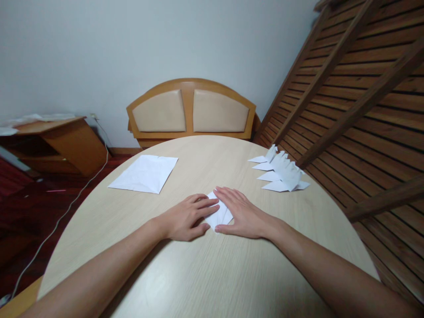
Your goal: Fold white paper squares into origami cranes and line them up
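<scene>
Your round table (198, 278) has a pale, fine-grained wood top. At its left lies a flat, faintly creased white paper sheet (144, 174); at its far right, sharp-pointed folded paper pieces (281, 172) overlap in a row. Your left hand (190, 218) and right hand (247, 216) rest palm-down, open, fingers extended over the small folded paper (221, 216) at centre, white, roughly diamond-shaped and creased, its near corner between your thumbs.

Matt paper (221, 216), smooth wood-grain tabletop (208, 165)
</scene>
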The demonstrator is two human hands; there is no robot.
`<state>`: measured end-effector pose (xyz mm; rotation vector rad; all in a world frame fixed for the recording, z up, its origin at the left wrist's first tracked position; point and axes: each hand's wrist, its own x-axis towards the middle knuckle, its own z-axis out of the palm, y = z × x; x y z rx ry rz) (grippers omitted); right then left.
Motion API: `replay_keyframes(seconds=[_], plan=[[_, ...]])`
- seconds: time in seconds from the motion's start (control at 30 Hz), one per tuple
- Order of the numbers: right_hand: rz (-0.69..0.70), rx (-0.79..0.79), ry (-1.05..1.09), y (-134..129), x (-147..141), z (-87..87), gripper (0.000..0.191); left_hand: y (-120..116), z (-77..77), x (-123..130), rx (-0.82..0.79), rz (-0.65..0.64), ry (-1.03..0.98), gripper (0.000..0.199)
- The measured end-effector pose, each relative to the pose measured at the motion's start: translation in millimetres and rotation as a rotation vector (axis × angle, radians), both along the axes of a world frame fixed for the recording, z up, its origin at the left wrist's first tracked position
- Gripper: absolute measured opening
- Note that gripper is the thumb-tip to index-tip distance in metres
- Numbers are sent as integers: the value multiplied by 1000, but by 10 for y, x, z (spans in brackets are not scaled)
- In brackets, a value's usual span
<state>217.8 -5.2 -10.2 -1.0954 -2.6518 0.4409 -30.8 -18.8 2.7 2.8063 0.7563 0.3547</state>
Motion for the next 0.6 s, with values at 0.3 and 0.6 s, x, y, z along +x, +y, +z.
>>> replay_keyframes(seconds=[0.3, 0.6], plan=[[-131, 98, 138, 184, 84, -87, 62, -18, 15, 2, -24, 27, 6, 59], [-237, 151, 265, 294, 78, -147, 38, -23, 15, -7, -16, 32, 44, 54]])
